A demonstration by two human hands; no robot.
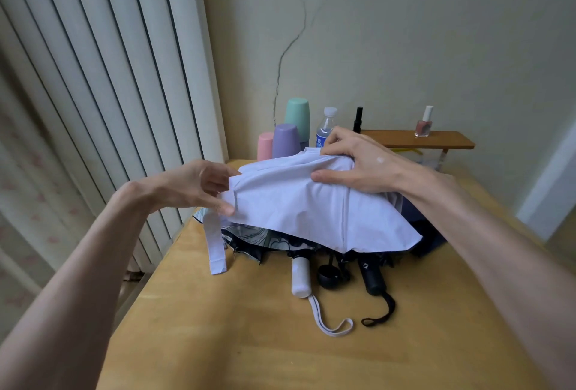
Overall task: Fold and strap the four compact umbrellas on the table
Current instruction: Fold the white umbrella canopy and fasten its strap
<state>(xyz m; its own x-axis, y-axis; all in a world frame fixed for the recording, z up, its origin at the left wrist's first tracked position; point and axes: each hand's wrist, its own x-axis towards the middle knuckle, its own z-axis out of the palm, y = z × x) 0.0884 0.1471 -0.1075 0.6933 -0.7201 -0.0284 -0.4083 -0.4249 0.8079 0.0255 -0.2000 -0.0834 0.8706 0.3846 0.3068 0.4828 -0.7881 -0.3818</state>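
Head view, single frame.

- Left hand (199, 185): thumb and fingers were closed in a pinch on the left edge of the pale lavender umbrella (296, 205), right where its closure strap (216, 246) was attached. The strap hung loose, its free end down near the wooden table (249, 343).
- Right hand (364, 162): fingers were curled over the far fold of the same canopy, with the thumb laid flat on the top of the cloth. I read this as a grip on a gathered handful of fabric.
- The pale lavender umbrella was held up just above the pile of other umbrellas at the middle of the table. Its canopy was loose and spread between the two hands, not rolled.
- Beneath it I saw a dark patterned canopy (249, 241) and, at the right, a navy canopy (427, 233).
- Three handles poked out toward me: a white handle (300, 276) with a white wrist loop (330, 324), a round black handle (327, 277), and a black handle (372, 277) with a black wrist loop (380, 311). I could not tell which handle belonged to which canopy.
- At the back against the wall stood a pink cup (265, 146), a purple cup (285, 140) and a mint cup (297, 117), all upside down, with a water bottle (325, 127) just beside them.
- A small wooden shelf (420, 139) carried a nail polish bottle (424, 123), and a slim black bottle (358, 120) stood at its left end.
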